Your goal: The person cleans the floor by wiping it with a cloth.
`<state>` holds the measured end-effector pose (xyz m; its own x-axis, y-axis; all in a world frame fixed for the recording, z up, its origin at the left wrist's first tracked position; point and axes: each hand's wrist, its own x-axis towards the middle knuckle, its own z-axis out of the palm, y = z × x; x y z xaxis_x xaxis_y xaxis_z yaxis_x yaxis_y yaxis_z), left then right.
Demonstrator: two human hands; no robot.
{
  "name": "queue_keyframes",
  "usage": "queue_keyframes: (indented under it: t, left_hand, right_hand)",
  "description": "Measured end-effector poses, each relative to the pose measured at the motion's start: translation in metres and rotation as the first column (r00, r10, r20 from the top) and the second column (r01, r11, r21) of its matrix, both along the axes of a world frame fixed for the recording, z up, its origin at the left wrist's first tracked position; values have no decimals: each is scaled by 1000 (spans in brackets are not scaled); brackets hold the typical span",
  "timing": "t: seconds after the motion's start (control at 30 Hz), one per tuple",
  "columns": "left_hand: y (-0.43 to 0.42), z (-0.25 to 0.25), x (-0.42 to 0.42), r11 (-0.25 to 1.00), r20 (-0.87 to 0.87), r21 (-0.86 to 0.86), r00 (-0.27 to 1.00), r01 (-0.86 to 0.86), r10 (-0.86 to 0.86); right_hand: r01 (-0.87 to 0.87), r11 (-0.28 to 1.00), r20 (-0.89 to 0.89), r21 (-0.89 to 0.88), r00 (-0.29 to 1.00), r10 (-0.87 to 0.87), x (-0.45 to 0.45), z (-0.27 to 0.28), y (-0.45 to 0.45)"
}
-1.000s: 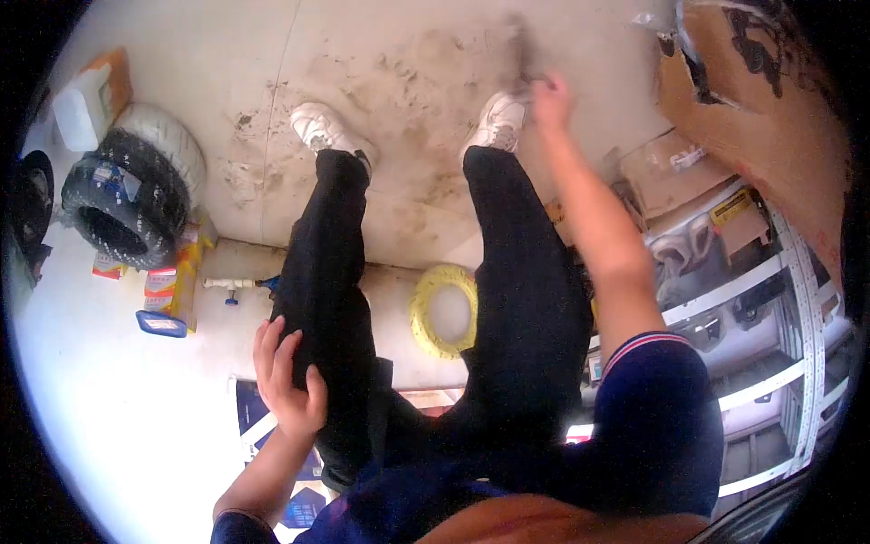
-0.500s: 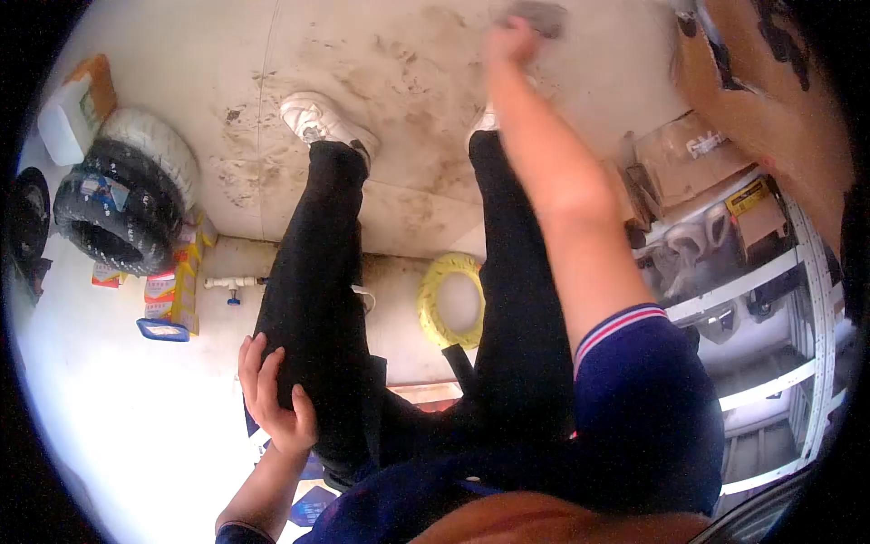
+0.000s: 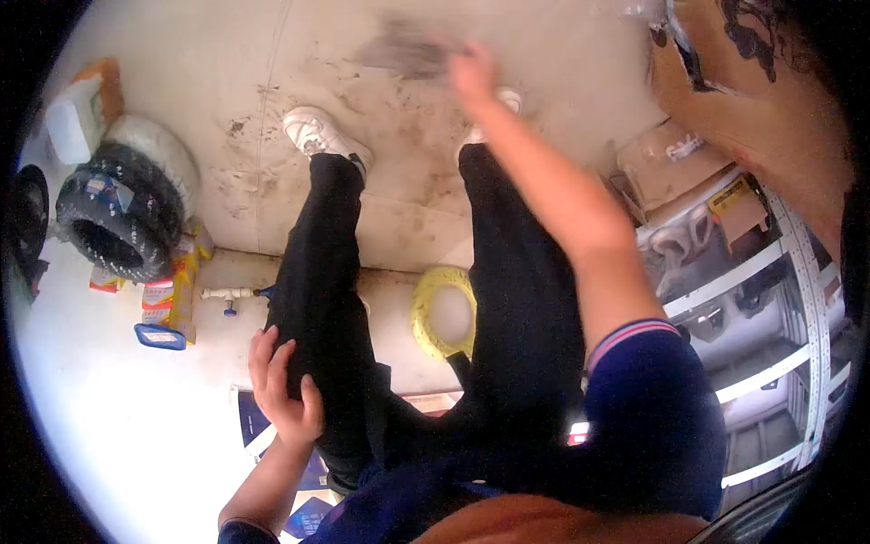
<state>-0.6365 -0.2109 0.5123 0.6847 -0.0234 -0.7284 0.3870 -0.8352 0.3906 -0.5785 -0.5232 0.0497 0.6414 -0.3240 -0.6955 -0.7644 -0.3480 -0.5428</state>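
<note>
My right hand [image 3: 473, 74] is closed on a dark grey rag [image 3: 399, 50]. Motion smears the rag, so its edges and folds do not show clearly. It is over the pale floor [image 3: 335, 36], beyond my white shoes [image 3: 319, 131]. Brown dirt smudges [image 3: 399, 122] spread across the floor between and around the shoes. My left hand [image 3: 288, 394] rests on the outer side of my black trouser leg [image 3: 317, 299], fingers stretched out and holding nothing.
Stacked tyres [image 3: 113, 218] and small yellow-red boxes [image 3: 172, 295] stand at left, near a pipe tap [image 3: 228, 295]. A yellow-wrapped ring [image 3: 426, 313] leans by the wall. Metal shelving [image 3: 797, 272] and cardboard boxes [image 3: 666, 168] crowd the right side.
My right hand has swept left with the rag and come slightly closer to my body. My left hand stays on the leg, nearly unmoved.
</note>
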Motion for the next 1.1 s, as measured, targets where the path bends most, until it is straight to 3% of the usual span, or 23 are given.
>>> queue_keyframes:
  t: [0.07,0.1,0.13,0.17,0.23,0.27,0.3,0.37,0.43,0.47,0.5,0.6,0.63,0.67,0.7,0.77,0.83,0.87,0.93,1.0,1.1]
  left_hand:
    - [-2,2,6,1000,-24,15,999,22,-21]
    - [-4,1,9,999,-40,18,999,30,-29]
    - [-5,0,9,999,-33,18,999,32,-31]
    - [-5,-1,10,999,-29,18,999,36,-35]
    - [-3,-1,9,999,-38,17,998,42,-41]
    - [-1,-1,9,999,-44,18,998,42,-41]
    - [2,-3,9,999,-43,20,998,42,-41]
    - [7,-4,9,999,-40,14,998,43,-42]
    - [11,-7,9,999,-38,13,999,32,-32]
    - [13,-7,9,1000,-43,10,999,23,-23]
    - [15,-6,9,1000,-53,3,999,12,-12]
    - [24,-5,6,1000,-52,26,999,15,-14]
    - [28,-5,4,1000,-50,28,999,8,-7]
    - [32,-9,2,1000,-38,28,999,-12,13]
    - [35,-9,0,999,-40,26,999,-27,28]
    - [40,-4,-5,998,-40,28,997,-64,65]
    - [43,-2,-7,997,-42,14,996,-78,79]
    - [43,-2,-9,995,-31,-9,995,-95,95]
    - [42,1,-11,996,-38,0,996,-87,86]
    - [40,4,-15,998,-34,1,998,-55,55]
    - [37,8,-19,999,-22,-30,999,-42,41]
  right_hand:
    - [61,995,-168,-84,983,-74,5,49,-81]
    - [-61,935,-334,-350,940,-64,2,49,-112]
    - [-70,849,-98,-523,995,22,-31,18,-155]
    - [-121,841,-241,-528,970,-12,-35,17,-186]
    - [-101,757,-245,-645,966,-80,-60,-16,-236]
    - [227,834,-141,-503,930,-339,-66,-29,-243]
    - [539,782,-87,-312,804,-589,-67,-43,-246]
    - [827,561,-83,-26,558,-826,-55,-101,-228]
    - [885,454,-74,102,462,-884,-50,-167,-201]
    - [357,873,-83,-332,911,-404,-5,-91,-108]
    - [503,807,15,-309,851,-525,-3,-108,-78]
    - [441,871,9,-214,893,-450,39,-29,74]
    - [590,807,-40,-15,806,-591,32,-40,115]
    - [-50,977,44,-206,997,61,8,-51,149]
    - [-313,930,93,-194,938,335,-11,-65,182]
    - [-514,845,38,149,857,515,-17,-70,244]
    - [-545,689,-113,477,740,664,-9,-78,292]
    - [-390,742,-198,545,800,566,-5,-55,296]
    - [-68,801,-371,595,861,349,22,0,286]
    - [42,728,-380,684,872,307,21,3,264]
    - [247,728,-523,639,834,175,24,53,184]
